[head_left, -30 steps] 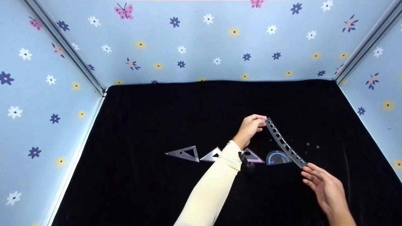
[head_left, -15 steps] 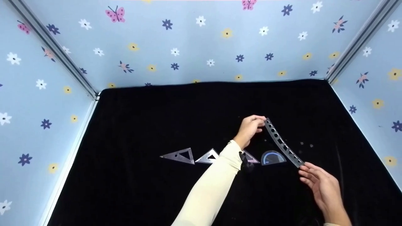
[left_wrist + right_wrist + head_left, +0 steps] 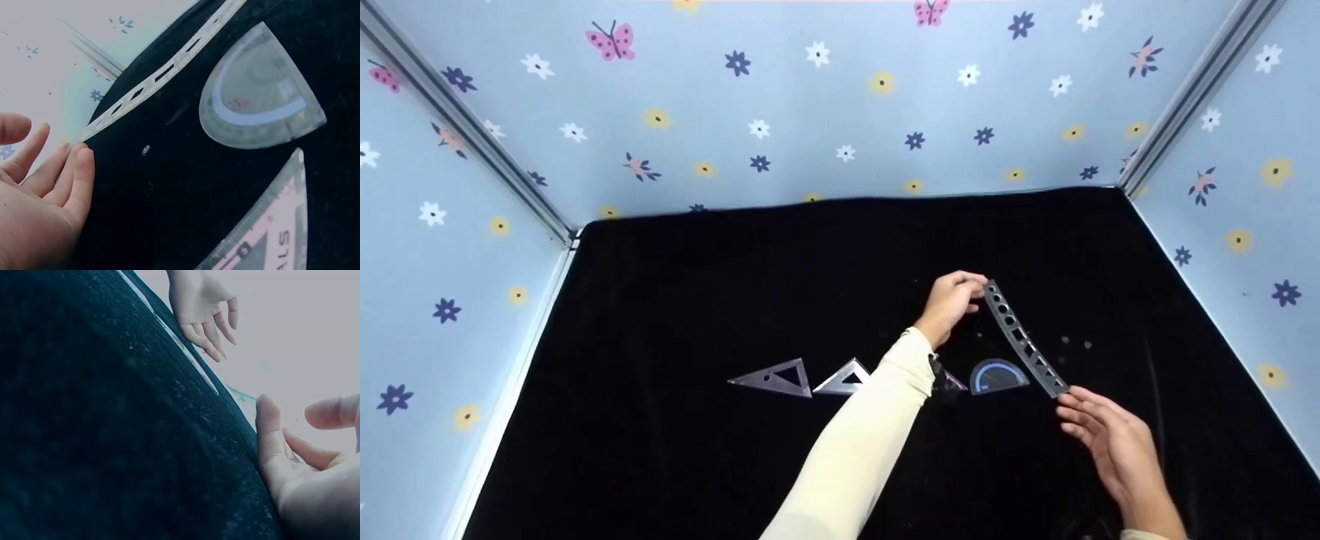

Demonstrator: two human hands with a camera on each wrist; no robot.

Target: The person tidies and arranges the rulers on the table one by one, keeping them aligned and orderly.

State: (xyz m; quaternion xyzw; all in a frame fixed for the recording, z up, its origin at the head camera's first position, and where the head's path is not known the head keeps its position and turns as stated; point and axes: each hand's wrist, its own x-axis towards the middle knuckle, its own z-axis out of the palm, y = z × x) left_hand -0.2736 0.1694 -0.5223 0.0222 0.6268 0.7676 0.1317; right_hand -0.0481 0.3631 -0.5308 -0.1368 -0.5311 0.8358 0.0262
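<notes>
A grey see-through ruler (image 3: 1017, 343) with a row of cut-out shapes slants across the right part of the black cloth, slightly bowed. My left hand (image 3: 950, 306) pinches its far end; in the left wrist view, the fingertips (image 3: 84, 160) meet that end. At the near end, my right hand (image 3: 1117, 442) holds the ruler between thumb and fingers. Just left of the ruler lies a clear protractor (image 3: 997, 377) with a blue arc. A pink-marked set square (image 3: 287, 208) is beside it, mostly hidden by my left wrist in the head view.
Farther left lie two clear set squares, one long and narrow (image 3: 781, 385), the other (image 3: 834, 381) partly covered by my left sleeve (image 3: 855, 442). Small specks (image 3: 1076, 343) dot the black cloth (image 3: 675, 300) right of the ruler. Flower-patterned walls (image 3: 780, 97) enclose the table.
The head view has swung, so everything slides left in it. Both hands keep hold of the ruler's ends, and the ruler looks a little steeper.
</notes>
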